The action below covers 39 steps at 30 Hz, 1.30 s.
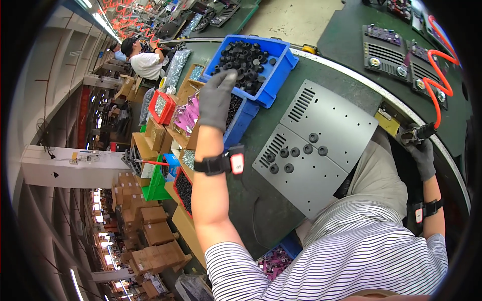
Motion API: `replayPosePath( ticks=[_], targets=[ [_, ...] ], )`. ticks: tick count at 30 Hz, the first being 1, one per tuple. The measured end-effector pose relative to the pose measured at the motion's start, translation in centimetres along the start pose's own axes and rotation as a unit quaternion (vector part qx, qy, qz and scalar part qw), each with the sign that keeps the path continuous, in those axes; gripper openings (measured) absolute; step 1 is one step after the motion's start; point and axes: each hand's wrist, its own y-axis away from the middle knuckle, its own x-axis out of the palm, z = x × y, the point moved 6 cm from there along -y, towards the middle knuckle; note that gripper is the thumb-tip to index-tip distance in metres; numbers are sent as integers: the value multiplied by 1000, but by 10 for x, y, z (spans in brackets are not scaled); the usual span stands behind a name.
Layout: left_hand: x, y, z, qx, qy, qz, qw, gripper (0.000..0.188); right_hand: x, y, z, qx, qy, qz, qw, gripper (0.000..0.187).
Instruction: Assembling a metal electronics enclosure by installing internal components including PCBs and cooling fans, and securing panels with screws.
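Observation:
My left hand [216, 103], in a grey glove, is at the near left edge of a blue bin [279, 83] of black round rubber feet [241, 60]. Its fingers are drawn together; whatever they may hold is hidden. At the far right, my gloved right hand [424, 156] is wrapped round an air-powered driver [419, 133] with an orange coiled hose [438, 85]. Between the hands lie two grey metal panels [346, 120] with slots and holes, edge to edge. Several black rubber feet [308, 149] sit on them around their meeting edge.
Left of the bin stand a second blue bin [243, 120], a red tray [161, 107] of small metal parts and cardboard boxes with pink pieces [187, 116]. Panels with circuit boards [384, 50] lie on the bench at right. A co-worker [145, 62] is at the far left.

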Motion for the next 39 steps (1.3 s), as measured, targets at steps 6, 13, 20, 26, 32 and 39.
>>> replayPosePath(
  ticks=[6, 13, 20, 26, 32, 39],
  targets=[
    [17, 97, 1, -285, 612, 154, 722, 31, 12, 2, 24, -31, 12, -30, 999, 41],
    [20, 210, -2, -410, 646, 2, 644, 25, 26, -3, 76, 24, 70, -63, 995, 36],
    [50, 250, -26, -334, 530, 111, 772, 28, 86, -30, 200, -279, -110, 51, 953, 53],
    [80, 252, -22, -382, 761, 42, 523, 35, 193, -39, 223, -98, -321, 340, 879, 80],
    [83, 280, 7, -278, 826, -11, 491, 33, 263, -11, 235, -252, -291, 455, 803, 56],
    [98, 298, 19, -359, 706, -115, 599, 31, 317, -4, 239, -224, -349, 386, 824, 59]
  ],
)
